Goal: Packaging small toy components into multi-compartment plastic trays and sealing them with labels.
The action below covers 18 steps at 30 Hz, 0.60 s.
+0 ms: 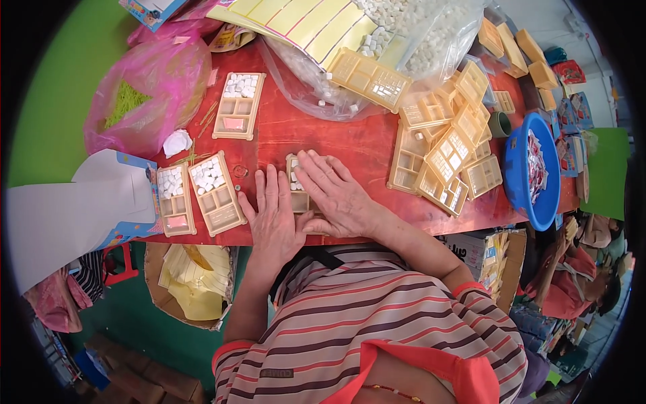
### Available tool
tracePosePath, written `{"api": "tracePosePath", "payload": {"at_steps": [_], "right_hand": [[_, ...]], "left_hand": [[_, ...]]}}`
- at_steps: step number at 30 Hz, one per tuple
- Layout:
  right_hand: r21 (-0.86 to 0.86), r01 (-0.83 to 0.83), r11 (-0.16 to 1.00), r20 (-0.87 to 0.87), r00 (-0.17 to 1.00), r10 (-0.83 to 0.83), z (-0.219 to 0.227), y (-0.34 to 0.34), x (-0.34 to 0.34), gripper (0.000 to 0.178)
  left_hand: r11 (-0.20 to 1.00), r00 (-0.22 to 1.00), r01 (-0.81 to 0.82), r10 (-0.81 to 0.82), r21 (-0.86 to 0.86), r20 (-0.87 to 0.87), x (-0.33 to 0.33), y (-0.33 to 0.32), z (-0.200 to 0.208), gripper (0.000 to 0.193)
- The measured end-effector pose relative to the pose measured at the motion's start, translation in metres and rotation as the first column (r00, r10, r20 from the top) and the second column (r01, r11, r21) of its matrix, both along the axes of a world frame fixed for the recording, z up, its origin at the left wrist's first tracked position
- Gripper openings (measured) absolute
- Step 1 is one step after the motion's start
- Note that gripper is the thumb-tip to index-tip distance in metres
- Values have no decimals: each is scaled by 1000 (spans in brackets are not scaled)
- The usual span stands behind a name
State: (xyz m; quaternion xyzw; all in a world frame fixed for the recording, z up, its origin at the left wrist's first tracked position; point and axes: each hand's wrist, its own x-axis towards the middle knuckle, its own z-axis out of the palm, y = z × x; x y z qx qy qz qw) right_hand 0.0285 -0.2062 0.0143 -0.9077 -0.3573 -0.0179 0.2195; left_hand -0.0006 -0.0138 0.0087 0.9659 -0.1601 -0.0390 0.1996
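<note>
1. Red surface (279,108): three beige trays (218,195), nine to eleven o'clock, hold white pieces (208,175).
2. Centre tray (300,203), some pieces showing, lies beneath open left hand (277,217) and open right hand (342,200).
3. Piled trays (444,145), two o'clock, look mostly unfilled.

- From your head, the camera looks steeply down past your striped shirt (377,323) and out over the red table (289,128).
- Your left hand (274,215) and right hand (336,198) sit close below, near your view's middle.
- Your fisheye lens takes in both table ends, bending edges toward a dark rim.
</note>
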Motion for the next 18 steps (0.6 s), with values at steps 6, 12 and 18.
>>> {"api": "tracePosePath", "payload": {"at_steps": [6,12,18], "right_hand": [[-70,-48,996,33,998,50,3,9,3,94],[-115,-58,992,72,995,67,6,11,4,94],[-121,-73,990,83,993,84,5,16,15,91]], "left_hand": [[1000,1000,2,-2,23,-16,-6,10,1,79],[999,1000,-18,18,-27,7,-7,7,-1,72],[992,991,-61,72,-107,110,-10,18,6,62]]}}
